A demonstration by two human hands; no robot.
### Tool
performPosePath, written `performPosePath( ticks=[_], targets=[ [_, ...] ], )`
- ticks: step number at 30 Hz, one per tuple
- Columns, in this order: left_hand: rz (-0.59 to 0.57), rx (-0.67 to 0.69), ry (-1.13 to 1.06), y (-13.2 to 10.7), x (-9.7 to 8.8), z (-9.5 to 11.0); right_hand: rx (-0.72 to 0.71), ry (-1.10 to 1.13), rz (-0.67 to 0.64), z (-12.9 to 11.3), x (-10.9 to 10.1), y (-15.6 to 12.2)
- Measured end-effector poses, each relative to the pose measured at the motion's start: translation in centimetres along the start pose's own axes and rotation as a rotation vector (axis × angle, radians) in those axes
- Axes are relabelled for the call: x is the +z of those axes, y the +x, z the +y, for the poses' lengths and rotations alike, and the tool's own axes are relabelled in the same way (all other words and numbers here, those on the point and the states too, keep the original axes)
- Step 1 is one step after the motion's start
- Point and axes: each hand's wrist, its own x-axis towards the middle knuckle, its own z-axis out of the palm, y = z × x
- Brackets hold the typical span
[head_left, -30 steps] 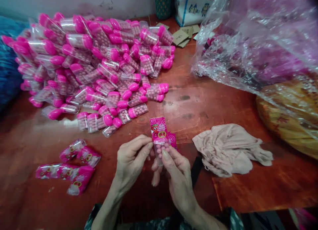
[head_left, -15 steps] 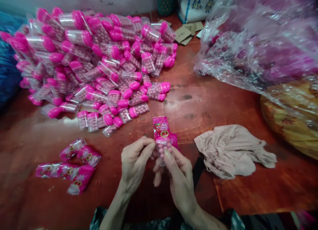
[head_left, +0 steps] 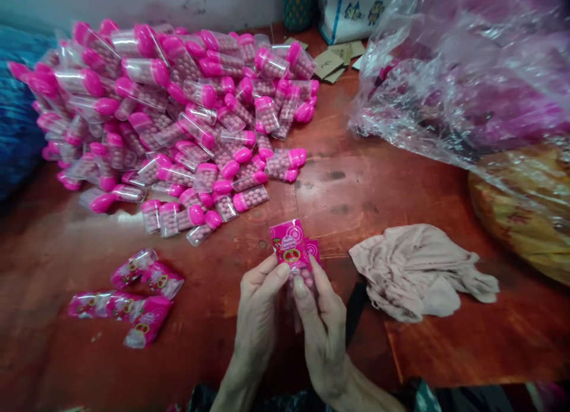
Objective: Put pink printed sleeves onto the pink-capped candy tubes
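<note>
My left hand (head_left: pixel 260 308) and my right hand (head_left: pixel 318 320) are pressed together at the bottom centre, both pinching one clear candy tube (head_left: pixel 301 276) full of pink balls. A pink printed label sleeve (head_left: pixel 291 246) covers the tube's upper end and sticks up above my fingertips. Beyond my hands, a big heap of pink-capped candy tubes (head_left: pixel 178 115) fills the far left of the red-brown table (head_left: pixel 356 186). Several tubes with label sleeves on them (head_left: pixel 133 293) lie at the near left.
A crumpled beige cloth (head_left: pixel 423 269) lies right of my hands. A large clear plastic bag with pink contents (head_left: pixel 467 67) fills the upper right, above a yellow bag (head_left: pixel 521 216). Cardboard scraps (head_left: pixel 332 59) and a printed bag (head_left: pixel 351 8) sit at the back. Blue fabric (head_left: pixel 18 127) lies at the left edge.
My left hand has closed in against the right, its thumb and fingers now on the tube. The tube and sleeve have dropped lower and tilted slightly left, with less of the tube showing.
</note>
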Motion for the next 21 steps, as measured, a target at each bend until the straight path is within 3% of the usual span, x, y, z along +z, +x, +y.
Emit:
performPosePath(
  ticks=[4,7,12,15,18,21],
  targets=[
    [0.021,0.002,-0.026,-1.2,0.5,-1.0,-0.040,0.003,0.039,0.2,-0.1,-0.3],
    [0.022,0.000,0.002,-1.5,0.3,-1.2,0.011,0.003,0.033,0.5,-0.1,-0.5],
    [0.104,0.025,0.044,-1.1,-0.4,-1.3,0.013,0.107,-0.112,0.0,-0.3,0.7],
    [0.062,0.093,0.104,-0.8,-0.6,-1.0,-0.019,0.139,-0.207,-1.0,-0.9,2.1],
    [-0.008,0.185,0.243,-0.6,-0.8,-0.5,-0.098,-0.010,-0.229,-1.9,-1.4,3.3],
    [-0.017,0.226,0.321,-0.3,-1.2,-0.2,-0.248,-0.216,-0.095,-2.6,-1.7,4.2]
  ],
)
